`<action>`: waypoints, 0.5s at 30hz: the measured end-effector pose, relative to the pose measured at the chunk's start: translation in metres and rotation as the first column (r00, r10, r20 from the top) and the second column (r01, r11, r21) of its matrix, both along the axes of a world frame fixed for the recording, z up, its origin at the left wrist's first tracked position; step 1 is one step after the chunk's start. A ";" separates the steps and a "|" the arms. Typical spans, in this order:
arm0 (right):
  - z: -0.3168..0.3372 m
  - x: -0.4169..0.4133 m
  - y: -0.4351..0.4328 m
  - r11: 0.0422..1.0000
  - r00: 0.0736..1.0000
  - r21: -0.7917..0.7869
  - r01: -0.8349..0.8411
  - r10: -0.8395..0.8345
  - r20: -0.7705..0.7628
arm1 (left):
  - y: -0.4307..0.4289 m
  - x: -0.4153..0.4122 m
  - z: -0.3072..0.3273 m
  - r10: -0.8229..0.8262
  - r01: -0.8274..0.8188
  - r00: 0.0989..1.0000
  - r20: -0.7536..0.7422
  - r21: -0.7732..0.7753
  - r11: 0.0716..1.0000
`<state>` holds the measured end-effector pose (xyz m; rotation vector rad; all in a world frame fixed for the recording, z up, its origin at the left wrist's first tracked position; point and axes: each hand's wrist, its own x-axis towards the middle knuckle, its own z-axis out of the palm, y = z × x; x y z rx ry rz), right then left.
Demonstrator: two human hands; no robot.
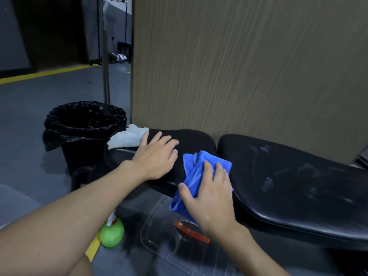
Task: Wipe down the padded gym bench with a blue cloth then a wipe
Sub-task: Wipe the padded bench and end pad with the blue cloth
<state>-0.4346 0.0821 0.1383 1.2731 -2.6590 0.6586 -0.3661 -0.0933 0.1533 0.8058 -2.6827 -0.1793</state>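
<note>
The black padded gym bench (298, 186) runs across the right half of the view, with a smaller seat pad (191, 139) to its left. My right hand (209, 194) presses a crumpled blue cloth (196, 172) against the near edge of the seat pad, fingers spread over it. My left hand (157, 156) rests flat on the seat pad with straight fingers. A white wipe (127, 139) lies on the far left end of the seat pad, just beyond my left fingertips. The long pad shows pale smears.
A black bin with a bin liner (83, 126) stands on the floor left of the bench. A green spray bottle (112, 233) and a clear plastic container with an orange part (191, 232) sit below the bench. A cardboard panel (249, 66) stands behind.
</note>
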 end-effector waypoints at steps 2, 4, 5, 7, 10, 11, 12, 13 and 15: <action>0.002 -0.006 -0.011 0.999 0.999 -0.019 0.039 -0.039 -0.006 | -0.001 -0.003 -0.004 0.010 -0.010 1.000 0.028 -0.012 1.000; 0.008 -0.016 -0.022 0.998 0.998 0.002 0.059 -0.059 0.022 | -0.004 -0.005 -0.006 0.002 -0.001 1.000 0.029 -0.043 0.999; 0.011 -0.021 -0.026 0.998 0.997 0.031 0.059 -0.061 0.043 | -0.007 -0.005 -0.006 0.001 0.000 1.000 0.027 -0.053 0.999; 0.017 -0.033 -0.035 0.995 0.995 0.090 0.042 -0.050 0.091 | -0.011 -0.005 -0.004 0.019 -0.018 1.000 0.010 -0.045 0.999; 0.027 -0.049 -0.048 0.986 0.992 0.168 0.012 -0.033 0.122 | -0.014 -0.006 -0.001 0.067 -0.068 0.997 -0.031 -0.022 0.997; 0.031 -0.054 -0.054 0.983 0.991 0.186 0.002 -0.028 0.135 | -0.014 -0.008 0.000 0.081 -0.082 0.996 -0.040 -0.022 0.996; 0.034 -0.060 -0.061 0.980 0.988 0.200 -0.006 -0.024 0.151 | -0.013 -0.009 0.001 0.092 -0.093 0.995 -0.048 -0.027 0.995; 0.037 -0.066 -0.068 0.977 0.985 0.213 -0.015 -0.022 0.171 | -0.013 -0.011 0.001 0.100 -0.102 0.994 -0.054 -0.029 0.994; 0.040 -0.082 -0.082 0.971 0.978 0.238 -0.035 -0.015 0.206 | -0.013 -0.014 0.001 0.111 -0.114 0.991 -0.075 -0.029 0.993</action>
